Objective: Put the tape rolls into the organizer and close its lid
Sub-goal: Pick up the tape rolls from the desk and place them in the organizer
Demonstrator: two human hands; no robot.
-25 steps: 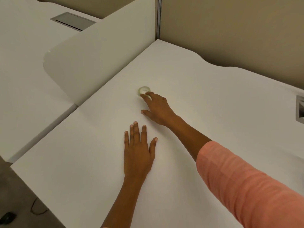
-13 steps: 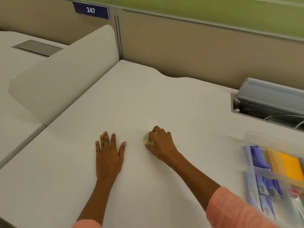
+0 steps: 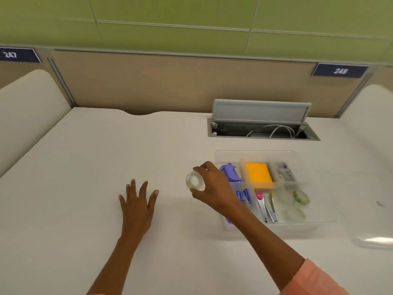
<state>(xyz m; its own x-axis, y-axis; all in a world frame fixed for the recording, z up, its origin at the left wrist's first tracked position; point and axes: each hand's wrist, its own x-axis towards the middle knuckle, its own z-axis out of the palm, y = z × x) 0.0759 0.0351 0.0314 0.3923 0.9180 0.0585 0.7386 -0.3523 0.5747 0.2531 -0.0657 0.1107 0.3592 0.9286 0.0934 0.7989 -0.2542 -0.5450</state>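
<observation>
My right hand [image 3: 213, 188] holds a clear tape roll [image 3: 194, 181] between thumb and fingers, lifted just left of the clear plastic organizer [image 3: 314, 225]. The organizer stands open on the white desk. Its front right compartment holds two more clear tape rolls [image 3: 300, 197] [image 3: 294, 214]. The other compartments hold a purple tool, an orange pad, blue packs and a stapler-like metal piece. My left hand [image 3: 138, 204] lies flat on the desk with fingers spread, well left of the organizer. A clear lid [image 3: 375, 241] lies on the desk at the right edge.
An open grey cable hatch [image 3: 262, 122] with white cables sits behind the organizer. Rounded white dividers stand at the left [image 3: 29, 107] and right [image 3: 374, 107] of the desk. A beige partition with number plates 247 and 248 runs along the back.
My right hand picked the tape roll up from the desk and carried it right toward the organizer. The view swung right, bringing the whole organizer into sight. My left hand stayed flat.
</observation>
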